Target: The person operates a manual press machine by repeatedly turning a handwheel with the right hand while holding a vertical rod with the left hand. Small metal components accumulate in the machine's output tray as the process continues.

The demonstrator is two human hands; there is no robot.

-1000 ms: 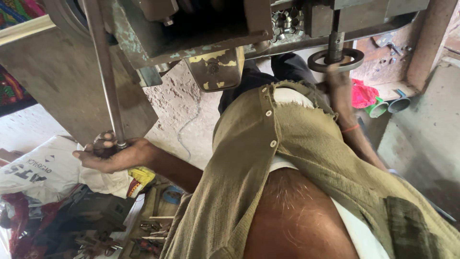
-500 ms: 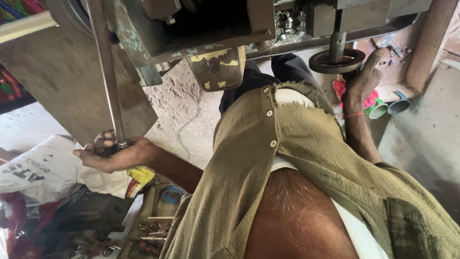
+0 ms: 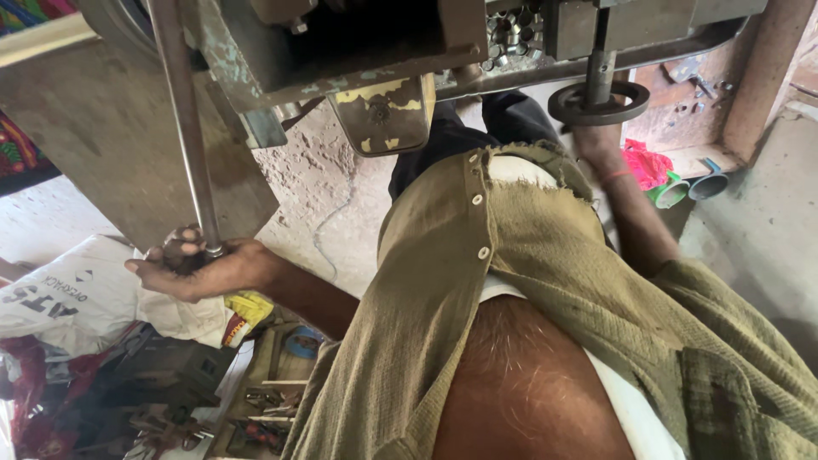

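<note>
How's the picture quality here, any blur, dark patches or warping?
Head view: sharp on the left hand gripping the metal rod; deep shadow inside the machine; the right hand under the handwheel is dim; wide-angle stretch at the edges.

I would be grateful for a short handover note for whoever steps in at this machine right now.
Left hand: closed around the lower end of the long steel lever, arm stretched out to the side.
Right hand: up under the round handwheel below the machine; the grip itself is hidden.
Nearby: small metal parts lie in the machine's tray; a white sack and loose tools are below the left hand.
Done or left: the view does not show it.
</note>
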